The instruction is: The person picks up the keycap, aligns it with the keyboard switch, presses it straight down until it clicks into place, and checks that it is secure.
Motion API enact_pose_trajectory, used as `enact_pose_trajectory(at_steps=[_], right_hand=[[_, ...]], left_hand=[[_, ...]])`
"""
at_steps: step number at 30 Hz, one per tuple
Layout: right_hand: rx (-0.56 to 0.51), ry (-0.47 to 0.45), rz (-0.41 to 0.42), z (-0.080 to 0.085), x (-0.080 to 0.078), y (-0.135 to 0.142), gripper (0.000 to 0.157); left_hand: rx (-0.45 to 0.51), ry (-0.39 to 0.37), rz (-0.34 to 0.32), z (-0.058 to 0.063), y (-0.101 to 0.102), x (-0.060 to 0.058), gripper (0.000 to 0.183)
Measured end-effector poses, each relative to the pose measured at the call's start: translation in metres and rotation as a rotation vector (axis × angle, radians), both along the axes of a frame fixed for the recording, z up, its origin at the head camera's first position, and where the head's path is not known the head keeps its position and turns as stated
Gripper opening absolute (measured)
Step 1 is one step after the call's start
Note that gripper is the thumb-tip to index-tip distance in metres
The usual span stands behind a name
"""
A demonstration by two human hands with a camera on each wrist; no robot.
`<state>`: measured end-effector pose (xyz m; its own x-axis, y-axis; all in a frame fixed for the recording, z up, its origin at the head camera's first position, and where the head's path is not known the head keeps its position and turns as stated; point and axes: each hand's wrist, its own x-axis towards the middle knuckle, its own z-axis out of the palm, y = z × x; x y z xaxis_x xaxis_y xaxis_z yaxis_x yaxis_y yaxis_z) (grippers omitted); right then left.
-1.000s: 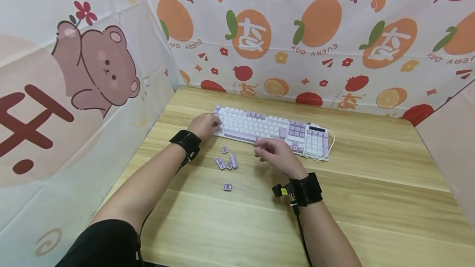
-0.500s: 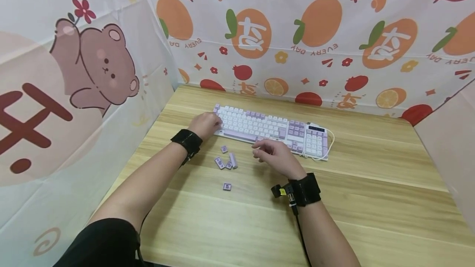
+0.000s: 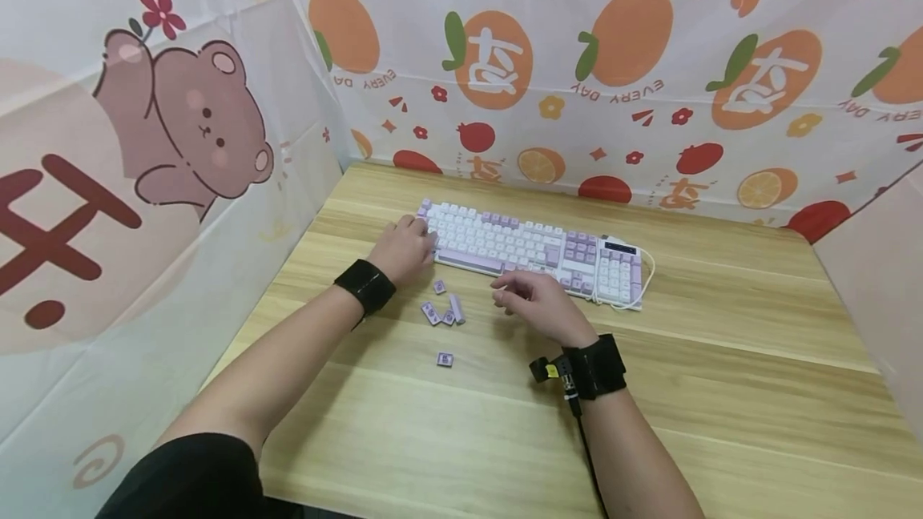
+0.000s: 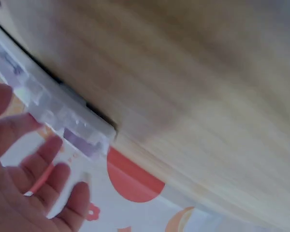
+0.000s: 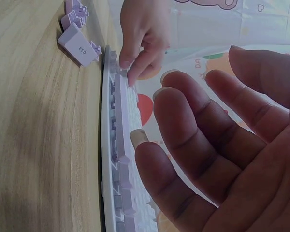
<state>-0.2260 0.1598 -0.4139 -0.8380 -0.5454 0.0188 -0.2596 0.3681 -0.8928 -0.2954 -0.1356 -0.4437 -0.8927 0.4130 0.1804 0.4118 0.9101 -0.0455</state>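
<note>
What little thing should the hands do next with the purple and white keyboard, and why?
I'd maybe rest the right hand gently on the keyboard to keep it from sliding. The left hand has its fingers at the keyboard's left end, while the right hand holds nothing and is close to the front edge.

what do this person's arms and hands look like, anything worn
The left hand and right hand are bare. Wide black straps circle both wrists; the right one carries a small black device with a yellow mark and a black cable. A black sleeve shows on the left arm.
</note>
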Motion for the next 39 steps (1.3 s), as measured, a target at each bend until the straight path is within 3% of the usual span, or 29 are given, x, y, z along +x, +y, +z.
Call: enact_pose_trajectory(at_steps=[6, 11, 17, 23, 28, 32, 39], right_hand=[[0.017, 0.000, 0.003, -0.001, 0.000, -0.003, 0.024], [0.025, -0.014, 0.007, -0.002, -0.001, -0.003, 0.033], [0.022, -0.035, 0.003, 0.000, 0.001, -0.002, 0.027], [0.010, -0.047, 0.011, 0.002, 0.003, 0.000, 0.020], [0.016, -0.028, -0.010, 0.005, 0.002, 0.003, 0.020], [0.014, -0.034, -0.005, 0.005, 0.002, 0.004, 0.019], [0.014, -0.046, 0.000, 0.004, 0.003, 0.002, 0.018]], left_hand=[[-0.028, -0.056, 0.057, -0.006, 0.002, 0.011, 0.057], [-0.074, -0.148, 0.077, 0.005, 0.010, 0.010, 0.062], [-0.112, -0.236, 0.097, 0.023, 0.017, 0.004, 0.045], [-0.005, -0.269, 0.133, 0.027, 0.018, 0.008, 0.028], [0.094, -0.362, 0.033, 0.026, 0.027, 0.020, 0.014], [0.071, -0.437, -0.060, 0.020, 0.033, 0.032, 0.024], [0.113, -0.407, -0.099, 0.014, 0.036, 0.042, 0.016]])
